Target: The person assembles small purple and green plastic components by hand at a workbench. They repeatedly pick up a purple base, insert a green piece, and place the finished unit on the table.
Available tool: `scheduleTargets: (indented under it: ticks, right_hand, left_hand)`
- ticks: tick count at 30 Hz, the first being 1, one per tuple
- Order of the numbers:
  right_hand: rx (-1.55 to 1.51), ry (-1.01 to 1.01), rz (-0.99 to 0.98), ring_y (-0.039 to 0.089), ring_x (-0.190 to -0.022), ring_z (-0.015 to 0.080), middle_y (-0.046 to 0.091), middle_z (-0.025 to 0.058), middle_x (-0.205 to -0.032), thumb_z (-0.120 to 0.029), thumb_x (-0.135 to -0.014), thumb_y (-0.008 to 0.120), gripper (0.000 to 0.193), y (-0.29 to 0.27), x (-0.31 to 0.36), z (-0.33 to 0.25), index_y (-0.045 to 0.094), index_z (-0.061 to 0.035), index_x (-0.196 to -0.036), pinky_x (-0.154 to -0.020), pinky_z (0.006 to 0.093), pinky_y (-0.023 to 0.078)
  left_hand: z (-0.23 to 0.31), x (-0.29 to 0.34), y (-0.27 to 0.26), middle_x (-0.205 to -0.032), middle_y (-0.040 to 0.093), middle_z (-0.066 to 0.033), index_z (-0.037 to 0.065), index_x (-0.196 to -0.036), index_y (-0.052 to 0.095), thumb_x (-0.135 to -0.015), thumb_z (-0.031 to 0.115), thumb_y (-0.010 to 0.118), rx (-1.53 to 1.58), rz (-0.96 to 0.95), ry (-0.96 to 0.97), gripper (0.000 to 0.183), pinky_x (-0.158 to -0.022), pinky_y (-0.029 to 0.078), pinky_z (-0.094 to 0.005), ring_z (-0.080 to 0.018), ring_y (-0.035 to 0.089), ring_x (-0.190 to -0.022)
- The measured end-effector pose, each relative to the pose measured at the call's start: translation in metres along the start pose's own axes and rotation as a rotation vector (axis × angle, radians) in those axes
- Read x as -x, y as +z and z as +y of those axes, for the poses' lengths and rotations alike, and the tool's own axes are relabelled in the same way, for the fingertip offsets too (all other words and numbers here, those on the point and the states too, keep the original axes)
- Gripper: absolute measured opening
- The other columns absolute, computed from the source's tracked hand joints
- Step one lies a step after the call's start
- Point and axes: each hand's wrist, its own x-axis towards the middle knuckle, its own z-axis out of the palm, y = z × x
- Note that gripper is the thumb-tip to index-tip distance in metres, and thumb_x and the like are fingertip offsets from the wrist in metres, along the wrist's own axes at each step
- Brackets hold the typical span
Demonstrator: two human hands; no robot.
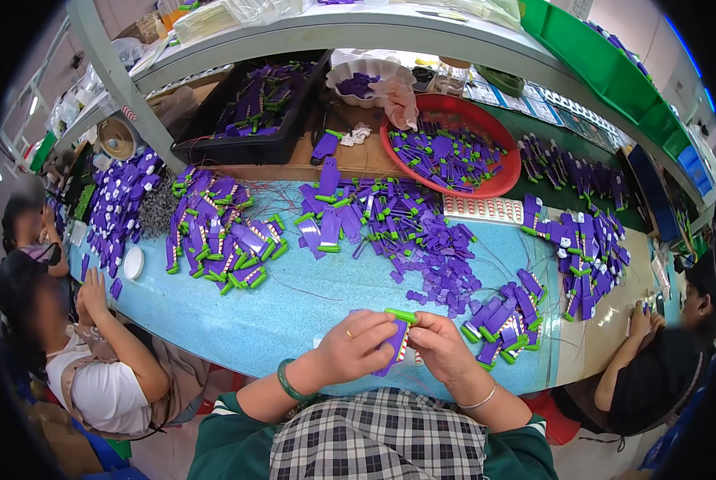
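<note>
Close in front of me, over the table's near edge, my left hand (pixel 356 342) and my right hand (pixel 443 350) pinch one purple plastic piece (pixel 386 358) between them. It is flat, with a green bar across its top end and a red-and-white striped strip along one side. My left fingers hide part of its body, while my right thumb and fingers close near the green end. Just right of my right hand lies a pile of similar striped purple pieces (pixel 502 318). Beyond my hands spreads a heap of small loose purple parts (pixel 438 256).
Further piles of purple-and-green pieces (pixel 222 232) cover the blue tabletop (pixel 294 308). A red basin (pixel 508 172) and a black tray (pixel 282 148) hold more. Overhead runs a shelf (pixel 358 36). Co-workers sit at left (pixel 102 372) and right (pixel 646 368); a white bowl (pixel 134 262) stands left.
</note>
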Motion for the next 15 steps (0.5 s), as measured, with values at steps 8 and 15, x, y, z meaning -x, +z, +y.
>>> scheduleTargets:
  ticks: [8, 15]
  right_hand:
    - [0.11, 0.018, -0.027, 0.056, -0.076, 0.0065, 0.064, 0.001, -0.082, -0.011, -0.087, 0.061, 0.01, -0.008, -0.003, 0.008, 0.065, -0.002, -0.087, -0.072, 0.023, 0.045]
    - [0.048, 0.234, -0.022, 0.056, -0.072, 0.0056, 0.065, 0.0011, -0.078, -0.018, -0.09, 0.059, 0.02, 0.008, 0.005, 0.01, 0.068, -0.0015, -0.083, -0.066, 0.0222, 0.045]
  left_hand:
    - [0.009, 0.008, 0.008, -0.095, 0.059, -0.0101, 0.005, -0.076, 0.056, -0.065, -0.004, 0.068, 0.047, 0.041, 0.163, 0.019, -0.069, 0.057, -0.0284, -0.0247, 0.063, -0.086]
    - [0.012, 0.007, 0.001, -0.09, 0.06, -0.0107, 0.001, -0.08, 0.061, -0.065, -0.001, 0.066, 0.009, 0.08, 0.215, 0.016, -0.066, 0.058, -0.0273, -0.0244, 0.063, -0.084]
